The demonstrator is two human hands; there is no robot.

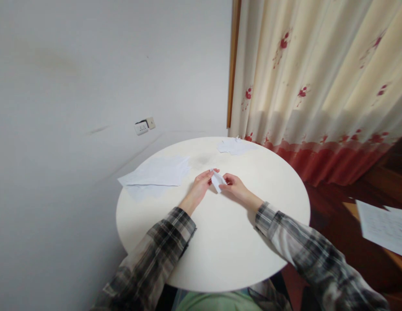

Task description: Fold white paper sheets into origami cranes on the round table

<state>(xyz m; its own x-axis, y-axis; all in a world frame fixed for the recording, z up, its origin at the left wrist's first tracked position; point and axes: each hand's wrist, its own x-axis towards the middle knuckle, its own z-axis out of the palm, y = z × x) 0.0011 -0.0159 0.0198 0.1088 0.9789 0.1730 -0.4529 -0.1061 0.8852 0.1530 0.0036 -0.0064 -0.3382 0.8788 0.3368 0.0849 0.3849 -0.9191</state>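
Observation:
A small folded piece of white paper (217, 181) is held tilted between my two hands, over the middle of a round white table (216, 250). My left hand (202, 183) pinches its upper left side. On the right side, the fingers of my right hand (233, 185) are closed on the paper's edge. Parts of the fingers are hidden behind the paper.
White paper sheets (158, 171) lie at the table's left edge, slightly overhanging. More paper (236, 146) lies at the far edge. A wall with a socket (141, 128) stands at left, a patterned curtain (317, 86) at right. Written sheets (384, 226) lie on furniture at the lower right.

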